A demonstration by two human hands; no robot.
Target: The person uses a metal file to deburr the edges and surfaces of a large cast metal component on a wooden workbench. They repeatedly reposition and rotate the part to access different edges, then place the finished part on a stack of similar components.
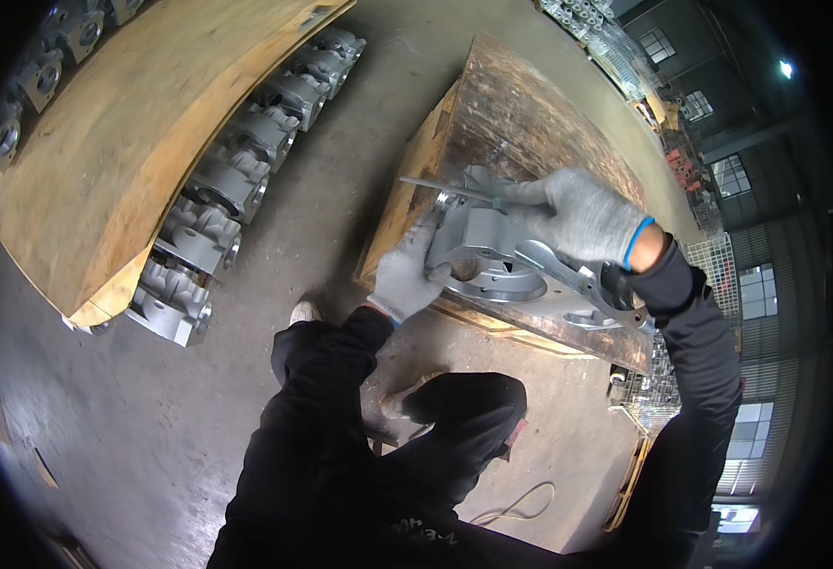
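Looking down from largest to smallest, we see a concrete floor (103,417), then two worn wooden boards: a long board (141,123) at our left laid over a row of grey castings (236,180), and a second board (530,123) ahead of us serving as a bench.

On the near edge of that bench lies one grey metal casting (516,261), with a round ring base and an arm running toward our right. Our left hand (407,275), in a grey glove, is pressed flat against the casting's left side, fingers curled on it to steady it. Our right hand (582,216), also gloved, is closed round a thin rod-like tool (445,188) whose tip reaches out to the left above the casting; what kind of tool it is we cannot tell.

To do this well, we judge that the left hand should keep the casting from rocking while the right works the tool in short, controlled strokes, wrist low, so the tip does not skid off the edge.

Counting: two boards, one casting on the bench, one tool, two gloved hands. Under the long board we count about seven castings along the near side, with a few more past its far edge.
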